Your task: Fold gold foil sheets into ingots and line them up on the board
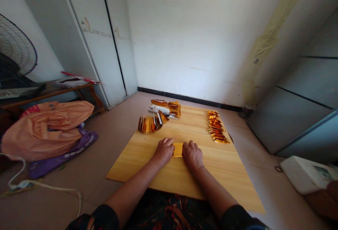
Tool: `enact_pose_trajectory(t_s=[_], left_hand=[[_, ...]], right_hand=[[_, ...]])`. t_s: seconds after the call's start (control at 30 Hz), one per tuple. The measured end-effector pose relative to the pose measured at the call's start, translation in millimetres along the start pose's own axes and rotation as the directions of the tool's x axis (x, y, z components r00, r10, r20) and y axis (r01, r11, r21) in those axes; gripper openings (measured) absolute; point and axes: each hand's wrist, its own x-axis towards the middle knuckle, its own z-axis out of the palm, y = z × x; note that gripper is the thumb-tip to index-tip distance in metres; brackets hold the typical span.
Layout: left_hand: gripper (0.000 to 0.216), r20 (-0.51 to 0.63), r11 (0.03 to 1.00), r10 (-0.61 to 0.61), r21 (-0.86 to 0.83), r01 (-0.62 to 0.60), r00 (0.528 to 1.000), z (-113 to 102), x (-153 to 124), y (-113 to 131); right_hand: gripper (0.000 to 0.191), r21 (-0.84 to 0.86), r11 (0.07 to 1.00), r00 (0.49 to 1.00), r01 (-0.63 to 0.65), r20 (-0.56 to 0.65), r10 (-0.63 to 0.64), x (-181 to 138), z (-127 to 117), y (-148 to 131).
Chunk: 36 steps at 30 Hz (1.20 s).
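Note:
A small gold foil paper point(178, 149) lies flat on the wooden board point(219, 173) in front of me. My left hand point(165, 149) grips its left edge with curled fingers, and my right hand point(192, 153) does the same at the right edge. Fingertips on both sides are partly hidden behind the knuckles. Beyond my left hand stands a curved stack of gold foil sheets point(148, 124). Farther back is another pile of foil paper point(174, 108) with a white roll-like piece point(158, 109) beside it. To the right, a row of folded gold foil pieces point(217, 128) runs along the board's edge.
On the left floor lie an orange cloth point(44, 128), a purple bag point(63, 156) and a pale cable point(58, 189). A fan point(17, 45) and low wooden bench point(91, 100) stand behind them. At right are a grey cabinet-like appliance point(298, 100) and a white box point(303, 173).

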Motion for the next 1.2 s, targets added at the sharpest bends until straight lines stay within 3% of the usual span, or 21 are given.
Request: enact_pose_trajectory(t_s=[0.27, 0.4, 0.5, 0.67, 0.77, 0.97, 1.2], left_hand=[[0.012, 0.062, 0.997, 0.016, 0.071, -0.021, 0.998, -8.9, -3.3, 6.3], [0.016, 0.055, 0.998, 0.017, 0.061, -0.02, 0.998, -12.7, -8.1, 7.3], [0.018, 0.049, 0.998, 0.016, 0.059, -0.019, 0.999, -14.2, -10.0, 7.3], [0.023, 0.075, 0.999, 0.004, 0.054, -0.008, 0.997, -14.8, -10.8, 2.8], [0.029, 0.122, 0.999, -0.019, 0.044, 0.013, 0.992, -15.4, -13.5, -2.2], [0.042, 0.234, 0.998, -0.042, 0.048, 0.031, 0.971, -16.9, -16.5, -11.7], [0.04, 0.288, 0.999, -0.01, 0.041, -0.002, 0.958, -15.6, 15.3, -15.2]], right_hand=[[0.019, 0.064, 0.997, 0.999, 0.037, -0.032, -0.035, -6.5, -7.0, 18.6], [0.021, 0.203, 0.969, 0.984, 0.141, -0.135, -0.115, -2.1, -10.3, 17.7], [0.027, 0.364, 0.904, 0.974, 0.226, -0.095, -0.206, 0.2, -12.4, 7.8], [0.02, 0.414, 0.91, 0.966, 0.032, 0.22, -0.134, 0.9, -16.9, -3.7], [0.018, 0.37, 0.927, 0.946, -0.061, 0.317, -0.064, 1.4, -23.2, -0.6], [0.015, 0.316, 0.941, 0.937, -0.117, 0.35, -0.001, 6.0, -24.7, 2.5], [0.012, 0.337, 0.924, 0.934, -0.182, 0.354, 0.055, 20.4, -13.2, 8.9]])
